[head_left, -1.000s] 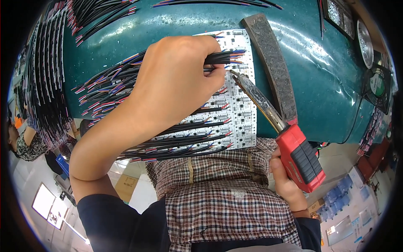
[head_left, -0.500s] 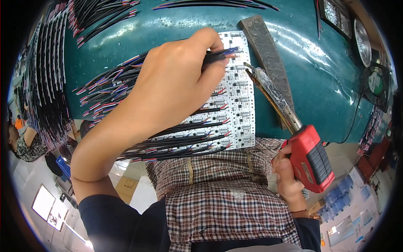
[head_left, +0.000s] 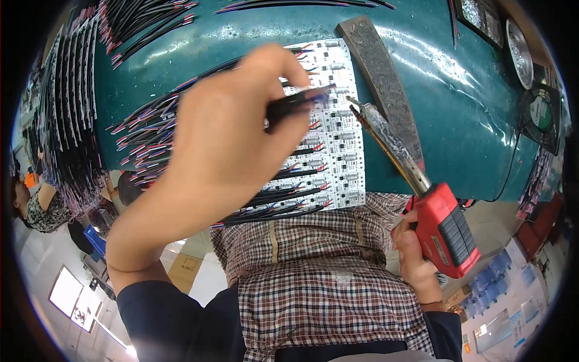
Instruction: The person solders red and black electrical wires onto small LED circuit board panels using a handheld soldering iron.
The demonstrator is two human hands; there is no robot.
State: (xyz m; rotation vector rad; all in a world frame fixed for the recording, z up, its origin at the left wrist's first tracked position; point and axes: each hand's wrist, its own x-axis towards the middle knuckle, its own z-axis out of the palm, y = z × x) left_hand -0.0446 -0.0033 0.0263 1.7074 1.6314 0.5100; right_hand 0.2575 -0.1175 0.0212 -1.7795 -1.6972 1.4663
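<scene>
My left hand [head_left: 232, 123], blurred by motion, is closed around several black cables [head_left: 289, 107] with blue and red wire ends. It hovers over a white circuit board panel [head_left: 347, 145] set with rows of small silver and black parts. Other black cables [head_left: 283, 197] lie across the panel, their red and blue ends pointing right; my hand and forearm hide part of them. My right hand [head_left: 415, 256] grips a red soldering gun [head_left: 443, 220] by its black-ridged handle. Its metal tip, with a thin feed tube beneath, points at the panel's right edge.
A dark metal bar [head_left: 383, 75] lies right of the panel on the green table [head_left: 446, 127]. Cable bundles [head_left: 142, 24] sit at the far left, and boards with cables [head_left: 69, 96] hang over the left edge. A round metal dish [head_left: 518, 54] stands far right.
My left hand has moved left and slightly nearer with its cables, uncovering wire ends on the panel's far rows. The panel has shifted slightly away, and the soldering tip sits a little lower.
</scene>
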